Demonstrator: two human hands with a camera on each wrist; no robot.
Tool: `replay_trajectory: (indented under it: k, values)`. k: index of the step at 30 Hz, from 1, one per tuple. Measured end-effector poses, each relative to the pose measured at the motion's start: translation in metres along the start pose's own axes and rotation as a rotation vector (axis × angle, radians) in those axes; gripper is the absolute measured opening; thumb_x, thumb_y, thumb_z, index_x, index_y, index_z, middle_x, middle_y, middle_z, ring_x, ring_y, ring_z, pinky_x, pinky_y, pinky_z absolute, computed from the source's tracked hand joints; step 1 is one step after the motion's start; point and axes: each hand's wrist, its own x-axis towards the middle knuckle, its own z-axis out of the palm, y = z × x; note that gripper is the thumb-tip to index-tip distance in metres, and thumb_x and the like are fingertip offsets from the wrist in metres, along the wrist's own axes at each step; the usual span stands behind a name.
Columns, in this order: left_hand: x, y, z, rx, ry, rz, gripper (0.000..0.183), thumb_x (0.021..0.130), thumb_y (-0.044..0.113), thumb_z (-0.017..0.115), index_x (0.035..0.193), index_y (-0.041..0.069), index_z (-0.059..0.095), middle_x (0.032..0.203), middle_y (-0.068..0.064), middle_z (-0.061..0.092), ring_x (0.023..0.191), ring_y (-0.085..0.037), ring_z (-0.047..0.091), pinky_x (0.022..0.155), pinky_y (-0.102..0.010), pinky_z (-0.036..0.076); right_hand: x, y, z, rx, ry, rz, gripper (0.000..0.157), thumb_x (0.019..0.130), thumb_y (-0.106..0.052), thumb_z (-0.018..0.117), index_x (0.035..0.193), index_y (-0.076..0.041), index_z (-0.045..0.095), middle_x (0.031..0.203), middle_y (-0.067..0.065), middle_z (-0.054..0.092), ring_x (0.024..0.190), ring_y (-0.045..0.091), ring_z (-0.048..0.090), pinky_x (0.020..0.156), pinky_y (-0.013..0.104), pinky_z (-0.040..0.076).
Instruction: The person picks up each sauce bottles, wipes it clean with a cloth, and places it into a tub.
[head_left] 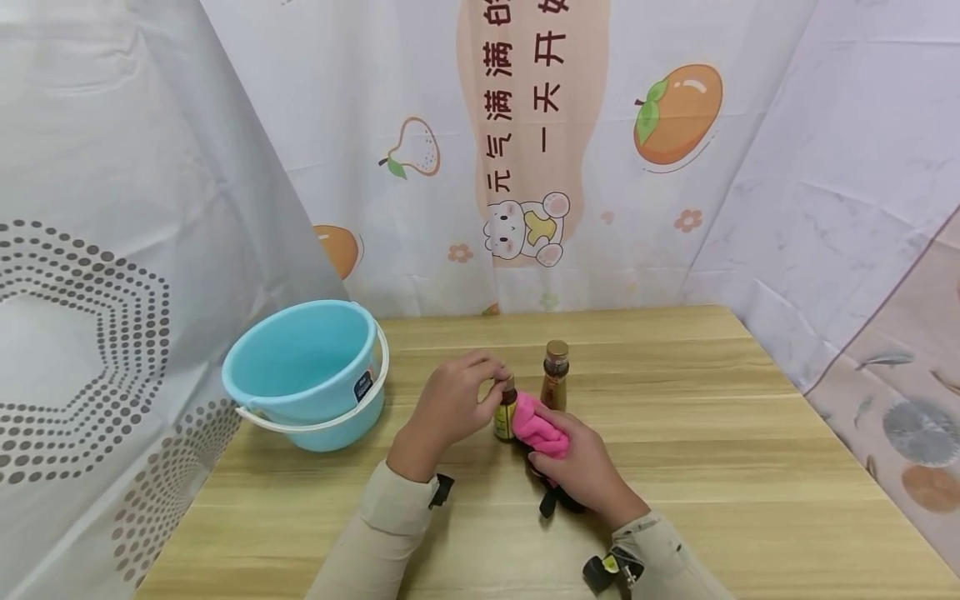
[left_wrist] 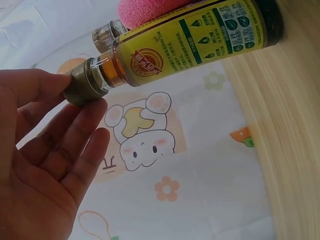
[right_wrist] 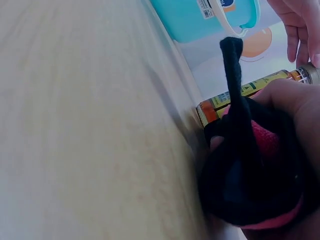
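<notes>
My left hand [head_left: 453, 404] pinches the gold screw cap [left_wrist: 86, 84] of a glass bottle [head_left: 505, 421] between thumb and fingers. The bottle stands upright on the table, its yellow label [left_wrist: 195, 37] printed in green and red. My right hand [head_left: 588, 471] grips a bunched pink cloth [head_left: 538, 429] with black edging and a black loop [right_wrist: 235, 75]. The cloth lies against the bottle's side, and the hand hides part of it. Just behind the cloth stands a second, gold-capped bottle [head_left: 555, 379], its lower part hidden.
A light-blue bucket [head_left: 303, 421] with a white handle stands at the table's left side. The wooden table [head_left: 675, 400] spreads out to the right of my hands. A printed curtain [head_left: 420, 208] hangs along the table's back edge.
</notes>
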Motion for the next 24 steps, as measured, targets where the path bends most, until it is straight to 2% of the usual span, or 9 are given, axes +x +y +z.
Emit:
replay_trajectory:
  k: [8,13,19,24]
  values:
    - [0.0003,-0.0008,0.0009,-0.019,0.000,-0.004,0.007,0.091,0.012,0.079,0.098,0.013,0.079,0.101,0.003,0.075,0.091,-0.011,0.074,0.079,-0.029,0.062,0.0009,-0.0004,0.0003,-0.026,0.005,0.004,0.070,0.080,-0.011,0.088,0.144,-0.022,0.062,0.124,0.003,0.067,0.091,0.015,0.060,0.077,0.024,0.055]
    - [-0.0001,-0.0025,-0.0011,-0.013,-0.002,-0.016,0.006,0.092,0.013,0.078,0.097,0.014,0.078,0.100,0.004,0.075,0.090,-0.010,0.073,0.079,-0.028,0.062,0.0033,-0.0030,0.0008,-0.034,0.017,-0.024,0.071,0.079,-0.010,0.088,0.144,-0.022,0.062,0.124,0.003,0.067,0.093,0.016,0.061,0.079,0.025,0.055]
    - [-0.0029,-0.0034,-0.0022,-0.002,0.000,-0.025,0.006,0.091,0.014,0.080,0.096,0.015,0.078,0.099,0.004,0.074,0.088,-0.009,0.072,0.077,-0.027,0.062,0.0033,-0.0005,0.0051,-0.044,0.061,-0.130,0.072,0.080,-0.008,0.087,0.144,-0.027,0.061,0.136,0.000,0.065,0.105,0.016,0.063,0.089,0.027,0.057]
    - [-0.0010,-0.0019,-0.0013,-0.017,-0.010,-0.018,0.006,0.093,0.018,0.079,0.098,0.015,0.078,0.098,0.005,0.073,0.088,-0.009,0.071,0.077,-0.025,0.061,0.0012,0.0001,0.0036,0.013,0.120,-0.229,0.075,0.079,-0.003,0.088,0.144,-0.030,0.061,0.142,-0.004,0.062,0.114,0.017,0.063,0.094,0.025,0.057]
